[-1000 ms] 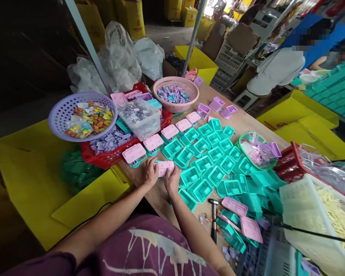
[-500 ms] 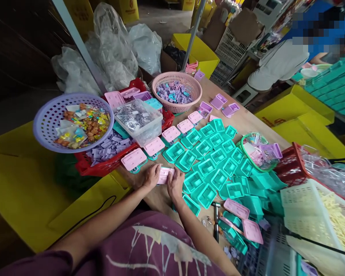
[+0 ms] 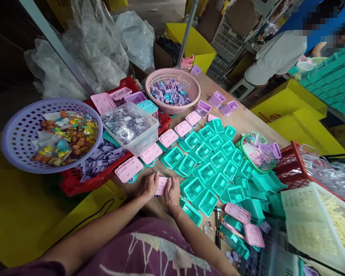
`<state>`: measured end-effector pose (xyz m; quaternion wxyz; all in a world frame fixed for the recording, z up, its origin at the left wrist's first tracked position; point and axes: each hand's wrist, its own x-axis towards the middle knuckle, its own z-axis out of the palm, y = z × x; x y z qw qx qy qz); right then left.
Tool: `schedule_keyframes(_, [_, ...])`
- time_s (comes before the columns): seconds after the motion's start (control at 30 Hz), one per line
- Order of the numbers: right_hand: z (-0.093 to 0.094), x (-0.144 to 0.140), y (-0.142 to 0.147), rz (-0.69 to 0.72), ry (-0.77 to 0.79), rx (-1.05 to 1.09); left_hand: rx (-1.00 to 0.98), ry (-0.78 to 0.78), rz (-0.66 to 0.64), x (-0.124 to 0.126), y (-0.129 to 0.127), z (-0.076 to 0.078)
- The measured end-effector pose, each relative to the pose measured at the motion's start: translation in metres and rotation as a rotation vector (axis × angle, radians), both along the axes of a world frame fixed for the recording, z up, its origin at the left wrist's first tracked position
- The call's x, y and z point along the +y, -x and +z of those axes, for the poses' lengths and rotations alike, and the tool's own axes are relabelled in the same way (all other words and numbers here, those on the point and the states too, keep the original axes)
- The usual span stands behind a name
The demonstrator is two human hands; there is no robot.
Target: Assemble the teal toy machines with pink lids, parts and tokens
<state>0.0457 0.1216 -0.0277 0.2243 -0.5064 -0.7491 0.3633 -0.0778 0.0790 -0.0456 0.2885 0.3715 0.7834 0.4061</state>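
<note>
Holding one pink lid (image 3: 162, 184) between them, my left hand (image 3: 150, 185) and right hand (image 3: 172, 190) are both closed on it at the near edge of the wooden table (image 3: 244, 120), fingers curled over its two ends. I take the clear tub (image 3: 131, 128) of small bagged parts as my landmark.

Just in front of the clear tub I count five pink-lidded cases (image 3: 151, 153) in a diagonal row, the nearest lying just beyond my left hand. To the right of the tub lies a field of open teal trays (image 3: 215, 159); I make out roughly twenty, but the far edge of the heap overlaps and I cannot give an exact count. Left of the tub stands one purple basket (image 3: 20, 130) of mixed coloured pieces. Beyond the tub stands one pink basket (image 3: 186, 76) of purple parts, with three open purple cases (image 3: 217, 99) on the table to its right. Under the tub sits one red crate (image 3: 83, 182). Well to the right of the tub are one green-rimmed bowl (image 3: 243, 143) and, nearer me, three loose pink lids (image 3: 237, 212). One hammer (image 3: 217, 224) lies right of my right forearm.
</note>
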Motion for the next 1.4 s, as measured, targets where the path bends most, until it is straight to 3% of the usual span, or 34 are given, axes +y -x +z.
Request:
schedule_keyframes(0.37, [-0.006,-0.002,-0.003,-0.010,0.024,0.041,-0.105,0.030,-0.053,-0.004,-0.003,0.000])
schedule_keyframes(0.67, [-0.008,0.000,0.003,-0.005,-0.085,0.047,-0.092,0.035,-0.034,-0.002,0.005,-0.003])
schedule_keyframes(0.9, [-0.003,0.001,0.011,0.180,-0.086,0.123,-0.009,0.051,0.100,-0.028,0.006,-0.005])
schedule_keyframes(1.1, [0.008,0.023,0.013,0.232,0.156,0.266,0.051,0.068,0.139,-0.024,0.003,-0.003])
schedule_keyframes(1.2, [0.010,0.038,0.005,0.178,0.326,0.364,0.082,0.065,0.100,-0.028,0.008,-0.006])
schedule_keyframes(1.3, [0.021,0.042,-0.018,0.101,0.477,0.464,0.153,0.024,0.024,-0.041,0.016,0.003])
schedule_keyframes(1.4, [0.040,0.036,-0.055,0.056,0.602,0.568,0.224,-0.028,-0.139,-0.053,0.019,0.021])
